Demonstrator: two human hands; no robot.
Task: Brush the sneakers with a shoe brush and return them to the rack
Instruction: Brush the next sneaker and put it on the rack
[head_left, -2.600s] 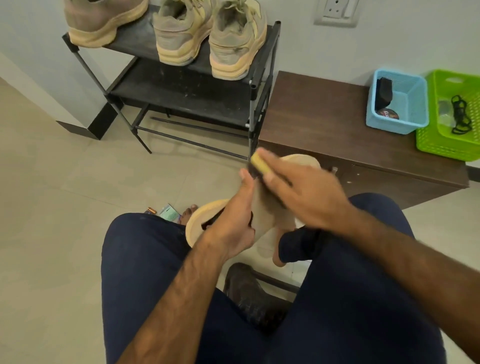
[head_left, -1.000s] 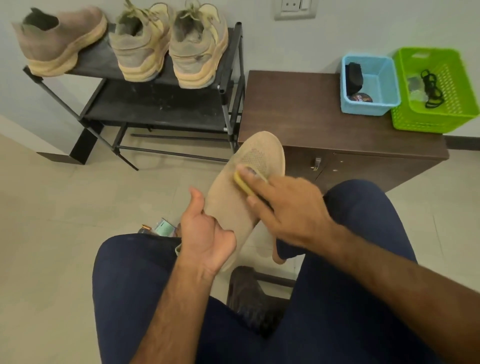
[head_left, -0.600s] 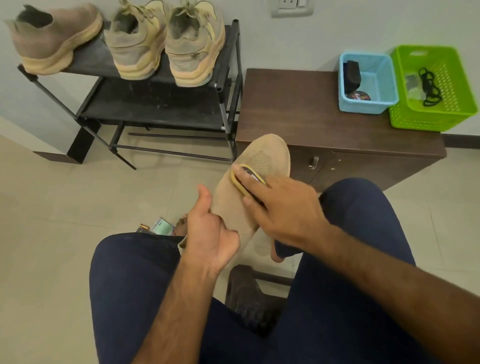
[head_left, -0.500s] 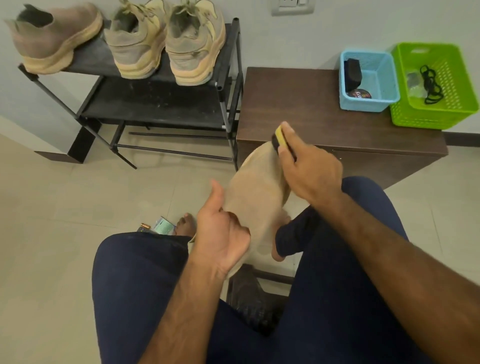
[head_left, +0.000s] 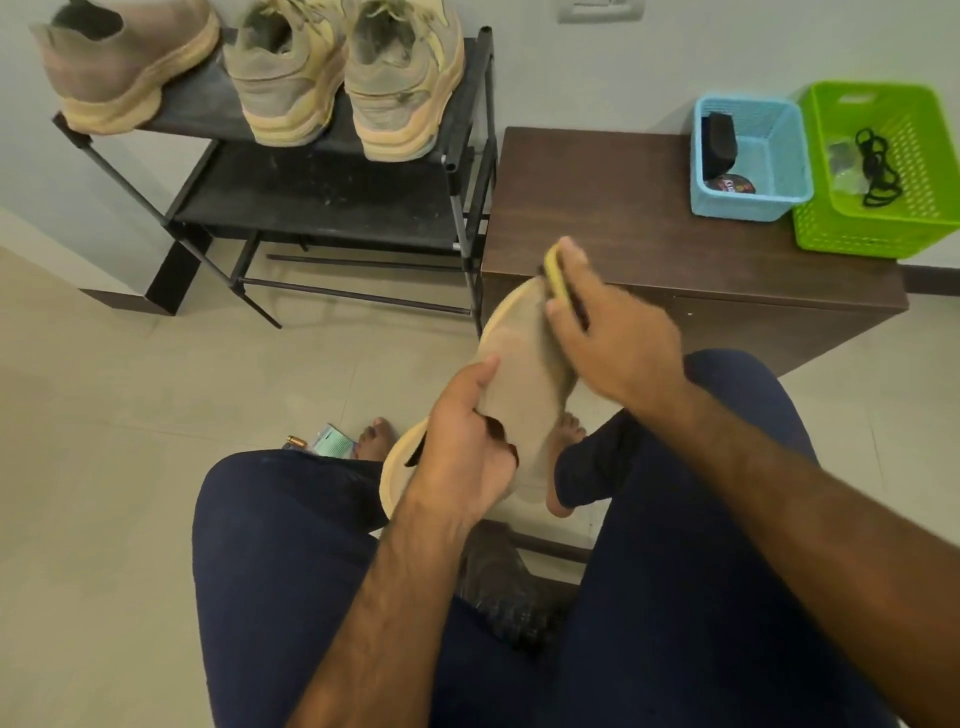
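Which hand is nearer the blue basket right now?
Right. The right hand holds the brush at the sneaker's toe, by the cabinet's front edge below the blue basket. The left hand grips the sneaker's heel end, lower and farther left.

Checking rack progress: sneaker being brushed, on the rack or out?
Out. The left hand holds the sneaker above the lap, right hand brushing it; three others sit on the rack.

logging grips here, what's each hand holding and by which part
Left hand grips the sneaker at its heel opening; right hand holds the shoe brush by its back.
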